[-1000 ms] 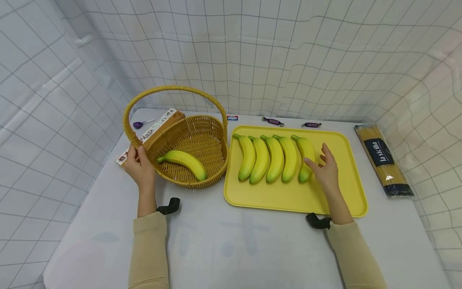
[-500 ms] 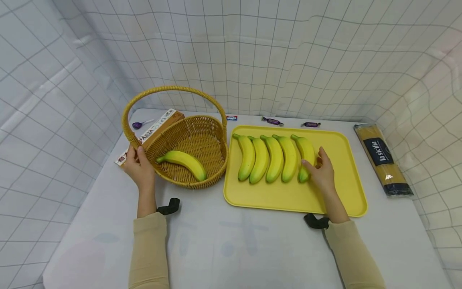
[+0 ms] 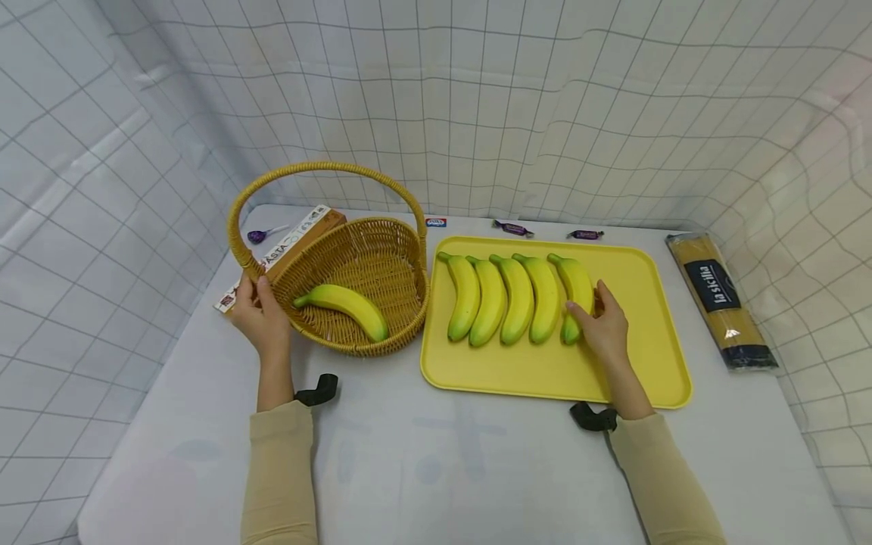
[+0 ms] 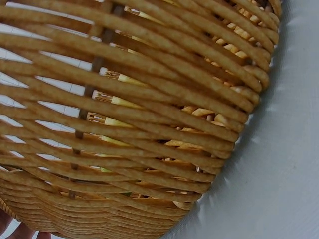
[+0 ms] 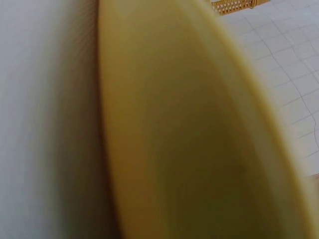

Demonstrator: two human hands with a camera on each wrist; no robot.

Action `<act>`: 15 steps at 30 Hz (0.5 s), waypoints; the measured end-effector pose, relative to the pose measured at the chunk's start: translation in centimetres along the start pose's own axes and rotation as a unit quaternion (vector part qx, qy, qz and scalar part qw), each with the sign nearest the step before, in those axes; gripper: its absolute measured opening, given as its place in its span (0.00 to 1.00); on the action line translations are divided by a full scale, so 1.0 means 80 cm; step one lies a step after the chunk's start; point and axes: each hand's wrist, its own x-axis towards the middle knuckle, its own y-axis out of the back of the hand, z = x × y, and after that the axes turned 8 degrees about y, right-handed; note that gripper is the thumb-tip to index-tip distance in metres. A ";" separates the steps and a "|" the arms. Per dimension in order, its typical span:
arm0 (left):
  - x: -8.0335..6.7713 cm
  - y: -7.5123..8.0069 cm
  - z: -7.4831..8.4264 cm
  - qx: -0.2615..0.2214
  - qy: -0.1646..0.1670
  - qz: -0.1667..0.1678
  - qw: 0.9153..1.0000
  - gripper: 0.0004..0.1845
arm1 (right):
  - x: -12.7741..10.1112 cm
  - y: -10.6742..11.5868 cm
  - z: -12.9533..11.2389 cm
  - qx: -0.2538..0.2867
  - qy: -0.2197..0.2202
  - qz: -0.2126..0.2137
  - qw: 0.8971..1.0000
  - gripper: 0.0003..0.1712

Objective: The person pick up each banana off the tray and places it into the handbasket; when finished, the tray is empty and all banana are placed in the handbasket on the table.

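So the yellow tray (image 3: 654, 333) is the anchor here. Five bananas lie side by side on it, and the right hand (image 3: 602, 329) is on the rightmost banana (image 3: 575, 291), thumb and fingers curled around its lower half. Looks like a grip, though the right wrist view is just a blurry yellow smear, so I'm going off the head view only.

Just left of the tray sits the wicker basket (image 3: 354, 344), nearly touching the tray's edge, with a single banana (image 3: 344, 303) lying inside it. The left hand (image 3: 259, 318) holds the basket at the far-from-tray side, fingers wrapped on the rim where the handle (image 3: 327, 168) comes down. The left wrist view shows only the weave up close.

Behind the basket is a pasta box (image 3: 293, 242), plus a purple lollipop (image 3: 257, 235). Behind the tray are a few small wrapped candies (image 3: 512, 227). Right of the tray, a spaghetti pack (image 3: 718, 299) lies on the surface.
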 end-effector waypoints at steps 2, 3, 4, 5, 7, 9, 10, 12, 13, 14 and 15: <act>0.000 0.000 0.000 0.004 0.003 0.001 1.000 0.16 | 0.001 -0.001 0.000 -0.001 -0.004 0.002 1.000 0.46; 0.000 0.000 0.000 0.004 0.003 0.002 1.000 0.16 | 0.001 -0.001 0.000 -0.003 -0.005 0.004 1.000 0.46; 0.000 0.000 0.000 0.005 0.004 0.002 1.000 0.16 | 0.001 -0.001 0.001 -0.006 -0.006 0.006 1.000 0.45; 0.000 0.000 0.000 0.005 0.003 0.002 1.000 0.16 | 0.002 -0.002 0.001 -0.007 -0.007 0.008 1.000 0.45; 0.000 0.000 0.001 0.004 0.002 0.002 1.000 0.16 | 0.003 -0.002 0.002 -0.010 -0.008 0.011 1.000 0.44; 0.000 0.000 0.001 0.002 0.002 0.002 1.000 0.16 | 0.003 -0.002 0.002 -0.013 -0.009 0.017 1.000 0.43; 0.000 0.000 0.001 0.002 0.003 0.002 1.000 0.16 | 0.003 -0.003 0.002 -0.013 -0.009 0.020 1.000 0.43; 0.000 -0.001 0.002 0.001 0.003 0.001 1.000 0.16 | 0.003 -0.003 0.002 -0.011 -0.007 0.026 1.000 0.42; 0.000 -0.001 0.002 0.001 0.002 0.000 1.000 0.16 | 0.003 -0.003 0.002 -0.009 -0.007 0.031 0.999 0.41; 0.000 -0.001 0.002 0.001 0.002 -0.001 1.000 0.16 | 0.003 -0.003 0.002 -0.008 -0.007 0.034 0.999 0.41; -0.001 -0.001 0.002 0.001 0.002 -0.003 1.000 0.16 | 0.002 -0.003 0.001 -0.007 -0.007 0.037 0.999 0.40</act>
